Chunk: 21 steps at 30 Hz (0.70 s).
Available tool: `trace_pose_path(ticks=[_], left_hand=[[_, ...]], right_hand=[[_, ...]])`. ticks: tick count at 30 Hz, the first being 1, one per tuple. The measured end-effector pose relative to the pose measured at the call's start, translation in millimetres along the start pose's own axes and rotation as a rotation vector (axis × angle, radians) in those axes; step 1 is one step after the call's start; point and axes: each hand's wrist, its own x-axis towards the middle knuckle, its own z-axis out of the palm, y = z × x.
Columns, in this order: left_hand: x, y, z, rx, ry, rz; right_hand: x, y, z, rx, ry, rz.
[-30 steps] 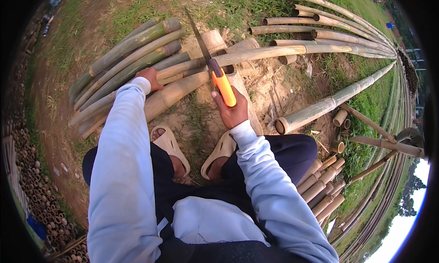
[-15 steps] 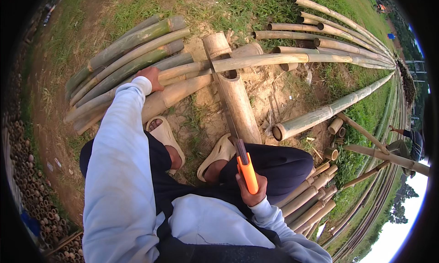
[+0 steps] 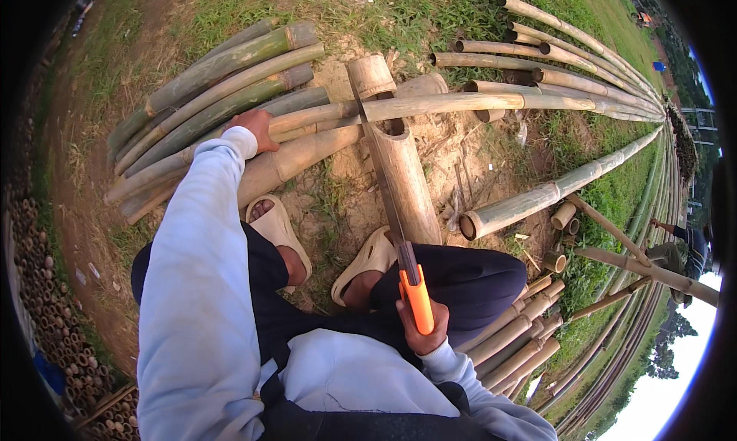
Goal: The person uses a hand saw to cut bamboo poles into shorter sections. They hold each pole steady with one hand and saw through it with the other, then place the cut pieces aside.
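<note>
My left hand (image 3: 256,128) is wrapped round a long bamboo pole (image 3: 461,103) that runs across in front of me to the right. In my right hand (image 3: 427,332) is the orange handle of a handsaw (image 3: 384,172). The saw's blade points away from me and lies against the pole, a little right of my left hand; how deep it has cut is hard to see. Beneath the pole, a thick bamboo piece (image 3: 407,184) with a notch near its far end bears it. Its near end is by my right knee.
Cut bamboo lengths (image 3: 223,76) lie stacked at the left. Long poles (image 3: 583,46) reach to the far right, and a single pole (image 3: 553,191) lies nearer. Short offcuts (image 3: 563,214) and a bamboo frame (image 3: 652,268) are at the right, where another person (image 3: 695,249) is.
The saw and my right hand have come slightly toward me, the blade still at the same place on the pole. My left hand keeps its grip. The view has shifted a little.
</note>
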Motion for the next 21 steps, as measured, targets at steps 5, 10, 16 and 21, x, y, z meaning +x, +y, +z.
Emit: trace_pose_path(ticks=[5, 10, 16, 21], left_hand=[[1, 10, -10, -0.028, -0.047, 0.033], [3, -3, -8, -0.050, -0.090, -0.005], [-39, 14, 49, -0.047, 0.287, -0.035], [-63, 21, 68, -0.006, 0.580, 0.035]], right_hand=[[124, 23, 37, 0.075, -0.011, -0.007], [176, 13, 65, -0.031, -0.023, -0.178], [180, 57, 64, 0.186, -0.027, -0.134], [179, 50, 66, 0.103, 0.003, -0.250]])
